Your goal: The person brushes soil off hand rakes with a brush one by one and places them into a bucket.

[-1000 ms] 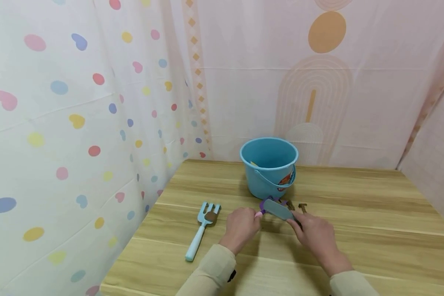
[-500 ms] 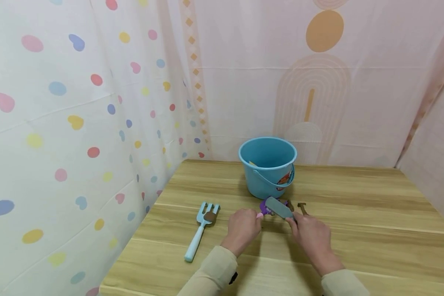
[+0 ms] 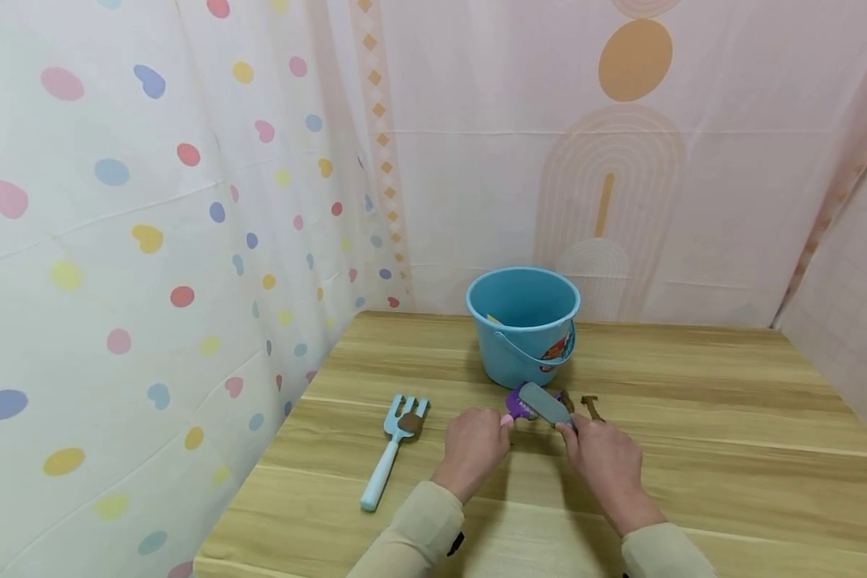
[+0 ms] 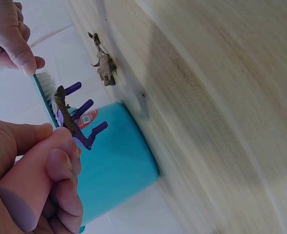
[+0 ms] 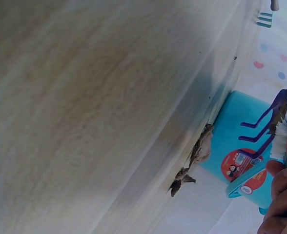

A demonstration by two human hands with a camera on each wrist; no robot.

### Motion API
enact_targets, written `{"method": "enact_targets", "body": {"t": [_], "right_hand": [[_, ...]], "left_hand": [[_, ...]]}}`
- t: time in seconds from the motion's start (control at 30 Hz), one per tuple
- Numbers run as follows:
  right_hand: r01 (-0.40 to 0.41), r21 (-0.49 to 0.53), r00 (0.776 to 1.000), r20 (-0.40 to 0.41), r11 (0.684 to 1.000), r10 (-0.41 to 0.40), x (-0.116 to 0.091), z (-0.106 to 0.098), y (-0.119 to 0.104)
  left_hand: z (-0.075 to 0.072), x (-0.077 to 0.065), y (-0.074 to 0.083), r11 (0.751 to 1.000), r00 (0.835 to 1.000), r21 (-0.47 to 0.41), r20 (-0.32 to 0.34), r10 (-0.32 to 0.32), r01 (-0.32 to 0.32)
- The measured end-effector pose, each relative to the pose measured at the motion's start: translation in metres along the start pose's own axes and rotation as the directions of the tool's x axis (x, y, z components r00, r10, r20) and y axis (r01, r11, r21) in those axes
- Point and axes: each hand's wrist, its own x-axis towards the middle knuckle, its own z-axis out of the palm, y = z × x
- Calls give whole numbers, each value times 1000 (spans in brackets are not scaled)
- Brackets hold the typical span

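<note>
My left hand point(image 3: 473, 449) grips the pink handle of a small purple hand rake point(image 4: 84, 108), held above the table with its prongs towards the bucket. Brown dirt point(image 4: 60, 100) clings to the rake head. My right hand point(image 3: 607, 461) holds a brush point(image 3: 545, 404) with a grey-blue back. In the left wrist view its white bristles point(image 4: 47, 85) lie against the dirty rake head. The brush back covers part of the rake in the head view.
Behind the hands stands a light-blue bucket point(image 3: 513, 353) with something yellow inside. A light-blue hand fork point(image 3: 383, 474) with a brown patch on its head lies to the left. A dried brown leaf point(image 4: 106, 68) is on the wooden table point(image 3: 730, 449) near the bucket.
Over the last second the right hand has shifted slightly left with the brush, whose back has turned a little steeper across the rake. The left hand keeps nearly the same place.
</note>
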Motion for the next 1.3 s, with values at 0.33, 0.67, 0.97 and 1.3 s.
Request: {"method": "enact_targets", "body": {"t": [0.33,0.67,0.97,1.3], "right_hand": [[-50,6,997,65,999,50,2,-2,-2],[-138,65,980,154,988,127,10,-12,25],[-112,129,988,117,985,97,9,-17,17],[-37,62,996,84,997,31,3,-13,12]], "left_hand": [[1,-1,0,1000,1000,25,-6,5,-5],[-1,-5,5,997,998,64,-33,51,-48],[2,-3,1,999,999,23,-15,36,-35],[0,-2,2,999,999,12,-15,38,-38]]}}
